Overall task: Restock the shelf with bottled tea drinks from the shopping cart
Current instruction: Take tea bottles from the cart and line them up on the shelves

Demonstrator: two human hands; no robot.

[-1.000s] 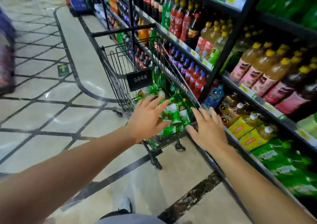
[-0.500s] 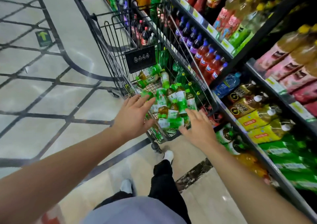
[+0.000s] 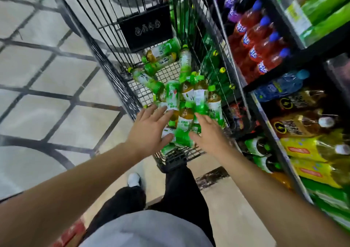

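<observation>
A black wire shopping cart (image 3: pixel 106 57) stands beside the drinks shelf (image 3: pixel 265 103). Several green-labelled tea bottles (image 3: pixel 186 103) lie heaped in its basket, more of them toward the far end (image 3: pixel 162 55). My left hand (image 3: pixel 149 131) reaches over the near rim with fingers spread, its fingertips at the left side of the heap. Just right of it, my right hand (image 3: pixel 210 133) stretches out flat, fingertips touching the bottles. Neither hand grips a bottle.
The shelf on the right holds red soda bottles (image 3: pixel 259 48), a blue bottle (image 3: pixel 280 85), yellow-labelled tea bottles (image 3: pixel 312 152) and green packs (image 3: pixel 329 199). A black placard (image 3: pixel 145 29) hangs inside the cart. Tiled floor (image 3: pixel 47 95) lies left; my legs and a white shoe (image 3: pixel 134 179) are below.
My view has tilted down and closed in on the cart. Both hands have come lower into the basket, nearer the heap of tea bottles.
</observation>
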